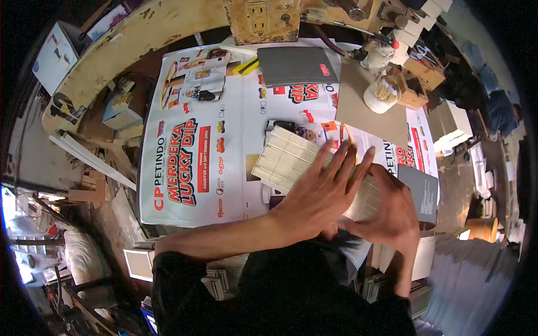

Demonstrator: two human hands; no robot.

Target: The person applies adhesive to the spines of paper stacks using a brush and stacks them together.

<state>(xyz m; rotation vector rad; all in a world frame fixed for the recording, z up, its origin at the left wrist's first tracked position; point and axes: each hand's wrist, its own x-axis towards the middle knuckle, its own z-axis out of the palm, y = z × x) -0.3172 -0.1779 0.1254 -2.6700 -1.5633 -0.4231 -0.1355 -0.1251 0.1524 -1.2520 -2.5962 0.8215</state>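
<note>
A pale cream panel (288,154), marked with parallel lines like rows of strips, lies at a slant over the printed white sheet (232,140). My left hand (319,190) rests across its top, fingers stretched out and fairly flat. At the panel's right end, my right hand (392,215) is bent round it, thumb on the near side and fingers on the far side. The hands cover much of the panel's right half. Beside my right hand is a dark grey printed piece (420,193), partly hidden.
A grey flat cover (297,66) and a yellow cutter (245,66) lie at the back of the sheet. A white tub (384,94) stands on a grey-brown board (372,115) at the right. Behind is a worn cream machine frame (260,22); cartons (451,126) stand farther right.
</note>
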